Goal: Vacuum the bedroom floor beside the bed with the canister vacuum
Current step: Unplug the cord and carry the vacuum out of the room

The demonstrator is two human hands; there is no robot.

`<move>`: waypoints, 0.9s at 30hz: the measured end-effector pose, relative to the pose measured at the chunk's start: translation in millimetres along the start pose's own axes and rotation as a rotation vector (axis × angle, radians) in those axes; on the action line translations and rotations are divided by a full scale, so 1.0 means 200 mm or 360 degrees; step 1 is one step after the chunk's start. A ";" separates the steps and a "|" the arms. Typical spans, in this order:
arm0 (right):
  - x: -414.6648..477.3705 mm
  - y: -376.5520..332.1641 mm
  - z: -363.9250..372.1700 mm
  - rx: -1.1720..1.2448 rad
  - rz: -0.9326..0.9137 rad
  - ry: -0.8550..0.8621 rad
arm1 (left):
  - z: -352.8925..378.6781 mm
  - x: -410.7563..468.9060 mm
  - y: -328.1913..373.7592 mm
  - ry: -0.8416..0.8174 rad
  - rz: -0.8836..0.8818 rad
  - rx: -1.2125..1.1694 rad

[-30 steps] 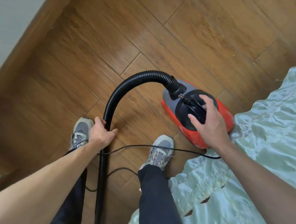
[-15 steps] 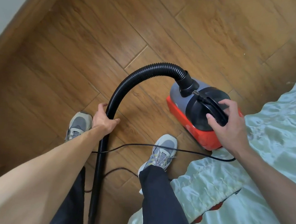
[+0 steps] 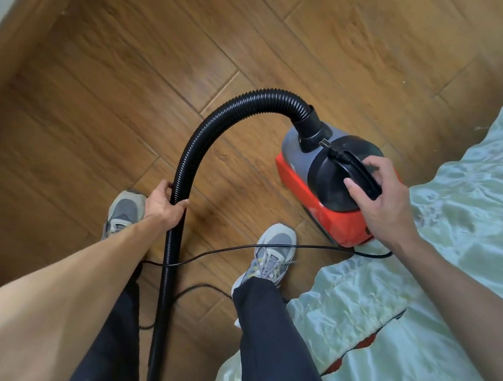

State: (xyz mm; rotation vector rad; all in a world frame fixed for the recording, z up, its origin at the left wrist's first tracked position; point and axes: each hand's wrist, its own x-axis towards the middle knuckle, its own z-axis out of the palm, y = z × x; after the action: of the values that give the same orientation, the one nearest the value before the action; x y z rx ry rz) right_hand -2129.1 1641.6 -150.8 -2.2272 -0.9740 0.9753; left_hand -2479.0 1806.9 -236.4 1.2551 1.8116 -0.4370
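A red and grey canister vacuum (image 3: 299, 170) stands on the wooden floor (image 3: 133, 78) next to the bed. Its black ribbed hose (image 3: 220, 113) arches up from the front and runs down between my legs. My left hand (image 3: 161, 203) is wrapped around the hose. My right hand (image 3: 383, 199) rests on the black carry handle (image 3: 356, 171) on top of the canister, fingers curled around it. The plug end of the cord lies along the handle. The hose's far end is out of view.
A pale green satin bedspread (image 3: 430, 292) hangs at the right, touching the vacuum's rear. A thin black power cord (image 3: 225, 248) trails across the floor over my right shoe (image 3: 272, 254). My left shoe (image 3: 122, 211) is by the hose. A wooden skirting (image 3: 24, 19) runs at the left.
The view has shifted, so the vacuum now sits further right in frame. My right hand has slid back along the top onto the handle. My left hand keeps its hold on the hose.
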 end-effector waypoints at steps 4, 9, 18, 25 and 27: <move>0.03 -0.06 -0.01 0.0001 -0.0009 0.0108 | -0.02 -0.07 0.03 0.0106 0.0177 -0.0168; 0.08 -0.23 -0.12 -0.0041 -0.0002 0.0243 | -0.10 -0.16 0.20 0.0130 0.0351 -0.0280; 0.17 -0.69 -0.42 0.0026 -0.0039 0.0555 | -0.44 -0.40 0.69 0.0148 0.0652 -0.0510; 0.17 -1.08 -0.76 0.0166 -0.0176 0.0815 | -0.79 -0.70 1.09 0.0299 0.0780 -0.0535; 0.16 -1.19 -0.88 0.0220 -0.0173 0.0868 | -0.90 -0.81 1.22 0.0344 0.0812 -0.0541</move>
State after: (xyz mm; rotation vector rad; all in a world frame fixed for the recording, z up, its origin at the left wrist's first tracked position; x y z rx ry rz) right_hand -2073.1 1782.9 106.0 -2.1255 -0.7391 0.3380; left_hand -2326.2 1942.3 38.9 1.4907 1.5697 0.2880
